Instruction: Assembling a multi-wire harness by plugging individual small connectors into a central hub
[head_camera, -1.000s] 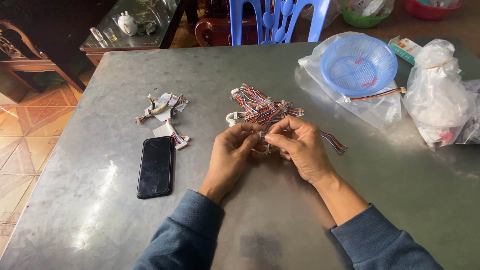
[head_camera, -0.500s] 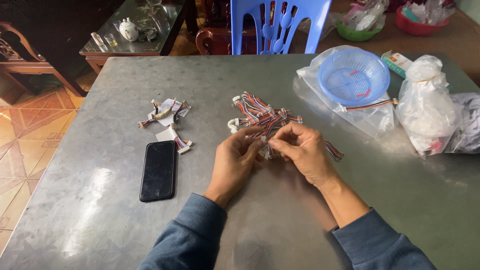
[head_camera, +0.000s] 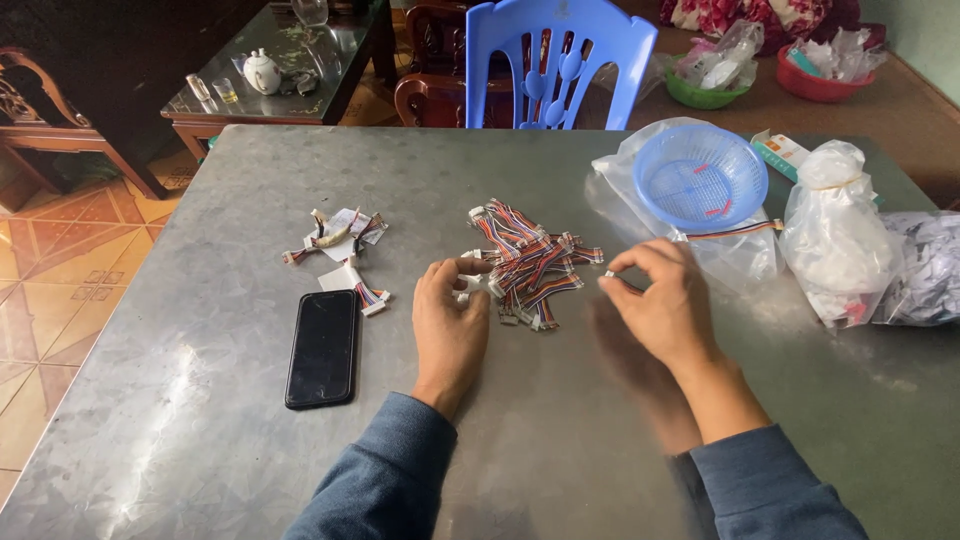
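Note:
A pile of short multicoloured ribbon cables with white connectors (head_camera: 527, 262) lies in the middle of the grey metal table (head_camera: 240, 450). My left hand (head_camera: 450, 325) rests at the pile's left edge, its thumb and forefinger pinching a white connector (head_camera: 468, 284). To the right of the pile my right hand (head_camera: 662, 300) hovers just above the table, fingertips pinched on a tiny white piece (head_camera: 608, 276). Both sleeves are blue.
A black phone (head_camera: 323, 347) lies face up left of my left hand. Behind it sits a smaller bunch of cables with paper tags (head_camera: 338, 250). A blue plastic basket on a clear bag (head_camera: 700, 178), tied white bags (head_camera: 838, 240) and a blue chair (head_camera: 560, 60) stand beyond.
My hands, working together over the pile before, have come apart. The right hand has drawn away to the right with a small piece. The left hand stays at the pile.

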